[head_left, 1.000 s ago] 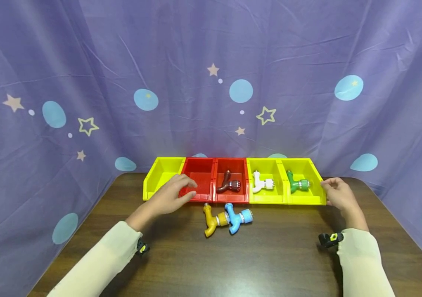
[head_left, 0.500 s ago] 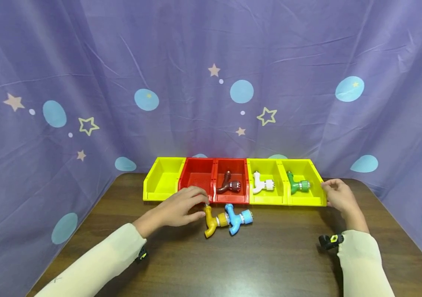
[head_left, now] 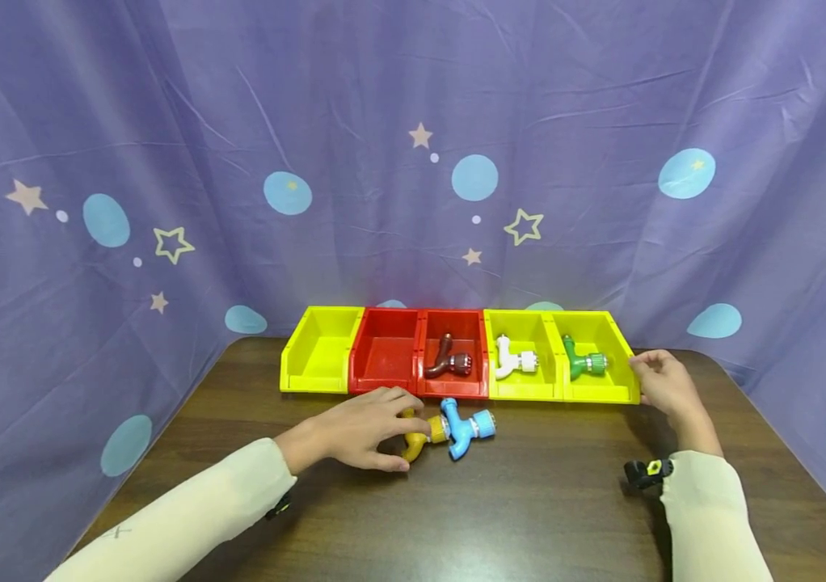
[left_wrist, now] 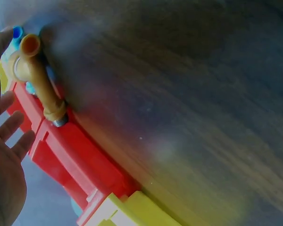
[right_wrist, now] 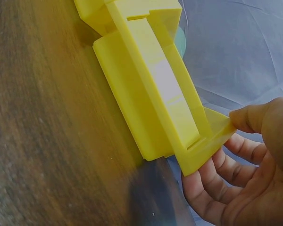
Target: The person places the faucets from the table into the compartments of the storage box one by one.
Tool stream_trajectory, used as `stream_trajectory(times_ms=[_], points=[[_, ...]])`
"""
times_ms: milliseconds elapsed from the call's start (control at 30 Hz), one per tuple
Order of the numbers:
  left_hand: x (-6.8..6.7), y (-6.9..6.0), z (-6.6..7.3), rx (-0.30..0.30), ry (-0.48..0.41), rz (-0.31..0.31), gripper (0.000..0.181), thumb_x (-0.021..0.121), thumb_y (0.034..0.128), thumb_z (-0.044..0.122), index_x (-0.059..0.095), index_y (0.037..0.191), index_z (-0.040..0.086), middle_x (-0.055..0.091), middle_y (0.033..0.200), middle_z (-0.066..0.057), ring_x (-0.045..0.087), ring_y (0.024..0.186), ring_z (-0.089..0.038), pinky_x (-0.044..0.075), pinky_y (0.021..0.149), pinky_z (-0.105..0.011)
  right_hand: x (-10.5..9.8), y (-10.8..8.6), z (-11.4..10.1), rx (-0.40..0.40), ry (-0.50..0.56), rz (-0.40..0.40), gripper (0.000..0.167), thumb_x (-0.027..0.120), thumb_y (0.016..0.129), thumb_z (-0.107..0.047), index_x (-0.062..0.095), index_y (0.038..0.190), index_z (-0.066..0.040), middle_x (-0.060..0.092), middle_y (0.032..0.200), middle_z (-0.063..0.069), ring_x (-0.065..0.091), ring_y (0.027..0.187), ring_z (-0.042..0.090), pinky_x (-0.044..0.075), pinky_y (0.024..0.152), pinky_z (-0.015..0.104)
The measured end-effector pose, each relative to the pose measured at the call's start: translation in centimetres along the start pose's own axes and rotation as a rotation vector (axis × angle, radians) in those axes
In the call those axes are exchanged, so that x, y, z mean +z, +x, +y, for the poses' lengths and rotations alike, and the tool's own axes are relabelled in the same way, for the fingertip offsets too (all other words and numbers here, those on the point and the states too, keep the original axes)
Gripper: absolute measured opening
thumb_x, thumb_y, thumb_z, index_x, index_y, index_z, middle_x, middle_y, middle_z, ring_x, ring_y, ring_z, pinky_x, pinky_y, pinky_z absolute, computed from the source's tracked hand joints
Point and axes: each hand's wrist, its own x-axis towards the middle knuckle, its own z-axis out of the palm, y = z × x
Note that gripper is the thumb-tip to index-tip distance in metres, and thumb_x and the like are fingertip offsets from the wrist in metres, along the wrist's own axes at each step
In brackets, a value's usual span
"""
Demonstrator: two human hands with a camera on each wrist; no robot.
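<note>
My left hand (head_left: 362, 428) reaches over a mustard-yellow tap (head_left: 438, 429) lying on the table, its fingers spread and loosely bent around it. In the left wrist view the fingers stand apart from the tap (left_wrist: 41, 80). Part of that tap is hidden behind the hand in the head view. A light-blue tap (head_left: 462, 430) lies against its right side. My right hand (head_left: 669, 396) holds the side wall of the rightmost yellow bin (head_left: 602, 394); the right wrist view has the thumb on the bin's (right_wrist: 137, 99) corner and the fingers against its outer side.
The bins stand in a row at the back. A green tap (head_left: 587, 364), a white tap (head_left: 511, 358) and a brown tap (head_left: 449, 361) each lie in one. Left of these are a red bin (head_left: 384, 349) and a yellow bin (head_left: 320, 347). A purple curtain (head_left: 384, 97) hangs behind.
My left hand has moved from in front of the left red bin, rightward and toward me, to the mustard-yellow tap. The right hand has stayed on the bin.
</note>
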Motion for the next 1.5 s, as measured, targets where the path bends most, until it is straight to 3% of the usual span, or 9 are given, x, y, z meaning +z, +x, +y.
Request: stream_trajectory(times_ms=[200, 500, 933, 1233, 1500], points=[[0.7, -0.1, 0.1, 0.008, 0.041, -0.065, 0.054, 0.059, 0.0964, 0.062, 0.058, 0.142, 0.033, 0.049, 0.144, -0.004, 0.043, 0.131, -0.023, 0.038, 0.110, -0.045, -0.2, 0.0, 0.0, -0.007, -0.005, -0.005, 0.045, 0.040, 0.110, -0.032, 0.045, 0.132, 0.007, 0.048, 0.133, 0.032, 0.055, 0.103, 0.035, 0.054, 0.067, 0.032], [1.0, 0.4, 0.1, 0.010, 0.047, -0.122, 0.044, 0.058, 0.0984, 0.058, 0.059, 0.137, 0.037, 0.048, 0.140, -0.003, 0.043, 0.129, -0.021, 0.037, 0.109, -0.041, 0.0, 0.0, -0.1, -0.023, -0.019, -0.003, 0.045, 0.038, 0.110, -0.031, 0.046, 0.133, 0.007, 0.049, 0.131, 0.032, 0.056, 0.101, 0.034, 0.055, 0.068, 0.036], [1.5, 1.3, -0.3, 0.043, 0.087, -0.148, 0.034, 0.053, 0.1017, 0.056, 0.060, 0.129, 0.038, 0.053, 0.130, 0.002, 0.045, 0.125, -0.018, 0.036, 0.105, -0.038, 0.1, 0.0, -0.2, -0.002, -0.016, 0.012, 0.045, 0.039, 0.110, -0.033, 0.045, 0.131, 0.006, 0.050, 0.127, 0.030, 0.055, 0.099, 0.033, 0.054, 0.065, 0.033], [0.8, 1.5, 0.2, 0.061, 0.111, -0.155, 0.031, 0.055, 0.1009, 0.057, 0.061, 0.124, 0.038, 0.054, 0.122, 0.005, 0.046, 0.117, -0.016, 0.038, 0.099, -0.036, 0.2, 0.1, -0.2, 0.021, -0.014, 0.017, 0.044, 0.038, 0.110, -0.032, 0.045, 0.132, 0.006, 0.049, 0.127, 0.030, 0.054, 0.102, 0.035, 0.054, 0.067, 0.034], [-1.2, 1.7, 0.9, 0.058, 0.136, -0.161, 0.031, 0.059, 0.0995, 0.055, 0.062, 0.123, 0.036, 0.054, 0.125, 0.003, 0.046, 0.120, -0.018, 0.039, 0.099, -0.038, 0.2, 0.1, -0.4, 0.032, -0.009, 0.009, 0.043, 0.036, 0.111, -0.030, 0.045, 0.133, 0.005, 0.048, 0.128, 0.029, 0.054, 0.104, 0.035, 0.054, 0.068, 0.033]])
